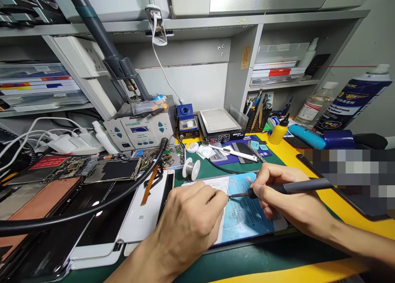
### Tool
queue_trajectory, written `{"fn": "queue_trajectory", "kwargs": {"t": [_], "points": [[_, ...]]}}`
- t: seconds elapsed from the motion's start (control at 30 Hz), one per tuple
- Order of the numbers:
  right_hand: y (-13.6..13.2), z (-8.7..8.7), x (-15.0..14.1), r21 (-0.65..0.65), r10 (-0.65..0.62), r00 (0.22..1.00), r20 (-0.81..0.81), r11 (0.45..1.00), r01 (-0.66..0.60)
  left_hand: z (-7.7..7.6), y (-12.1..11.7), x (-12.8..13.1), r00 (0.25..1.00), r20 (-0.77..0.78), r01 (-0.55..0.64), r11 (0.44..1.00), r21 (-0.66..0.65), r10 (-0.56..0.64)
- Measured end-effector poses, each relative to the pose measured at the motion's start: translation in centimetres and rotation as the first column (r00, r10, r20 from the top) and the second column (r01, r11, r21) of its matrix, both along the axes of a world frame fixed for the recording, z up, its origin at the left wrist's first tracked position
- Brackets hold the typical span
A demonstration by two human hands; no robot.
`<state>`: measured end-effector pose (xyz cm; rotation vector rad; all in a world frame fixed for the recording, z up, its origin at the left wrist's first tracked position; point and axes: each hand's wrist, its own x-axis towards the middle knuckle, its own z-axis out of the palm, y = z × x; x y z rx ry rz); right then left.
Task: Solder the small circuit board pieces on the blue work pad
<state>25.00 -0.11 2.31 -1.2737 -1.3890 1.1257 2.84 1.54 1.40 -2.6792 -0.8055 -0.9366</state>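
My right hand [282, 194] is closed around a black soldering iron [296, 187], held like a pen with its tip pointing left. The tip meets a tiny part at my left fingertips over a blue work pad [247, 217]. My left hand [188, 217] is pinched shut on that small part, which I cannot make out. Both hands rest on the pad near the front of the green mat [216, 169].
A spool of solder wire [191, 168] stands just behind the pad. Opened phones and screens [92, 192] are piled at the left under a thick black hose [92, 209]. A soldering station [138, 130], a hot plate [219, 124], bottles and a spray can [352, 99] line the back.
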Motion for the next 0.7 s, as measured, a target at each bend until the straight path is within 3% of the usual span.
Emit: {"fn": "queue_trajectory", "kwargs": {"t": [0.17,0.7], "points": [[0.12,-0.11,0.06,0.021,0.007,0.999,0.041,1.000,-0.008,0.05,0.08,0.02,1.000,0.009,-0.005,1.000,0.010,0.005],[0.08,0.05,0.06,-0.018,-0.013,0.999,-0.034,1.000,0.012,-0.39,-0.03,-0.11,0.999,0.037,-0.008,0.999,-0.043,0.010]]}}
